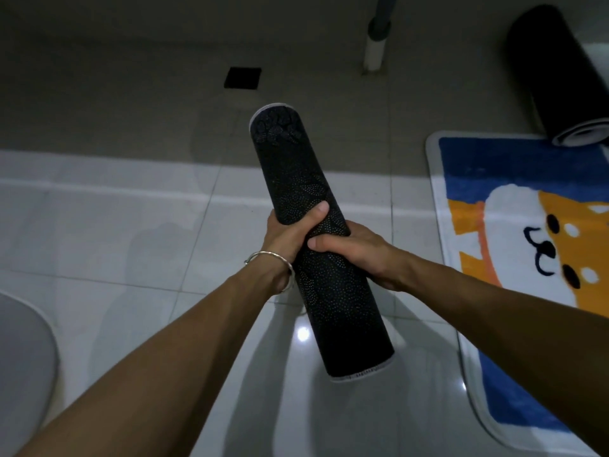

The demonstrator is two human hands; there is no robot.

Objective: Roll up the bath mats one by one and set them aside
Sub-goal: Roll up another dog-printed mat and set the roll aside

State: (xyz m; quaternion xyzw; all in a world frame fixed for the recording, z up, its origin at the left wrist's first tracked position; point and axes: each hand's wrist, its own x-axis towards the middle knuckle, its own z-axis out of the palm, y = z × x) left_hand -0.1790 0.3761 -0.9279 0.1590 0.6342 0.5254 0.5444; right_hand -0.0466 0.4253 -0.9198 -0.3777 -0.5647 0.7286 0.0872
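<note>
Both hands (283, 240) gripping rolled mat (290, 166), long axis pointing away, apparently lifted

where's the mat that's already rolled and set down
In the head view, the set-aside rolled mat lies on the floor at the far upper right, its near end at the top edge of the flat dog-print mat, right of the white pipe.

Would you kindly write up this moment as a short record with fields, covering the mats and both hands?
held: black rolled mat, lifted above the tiled floor
left hand: grips the roll's middle; bracelet on wrist
right hand: grips just beside it
set aside: second roll, upper right
unrolled: dog-print mat, right; grey mat, lower left
</note>
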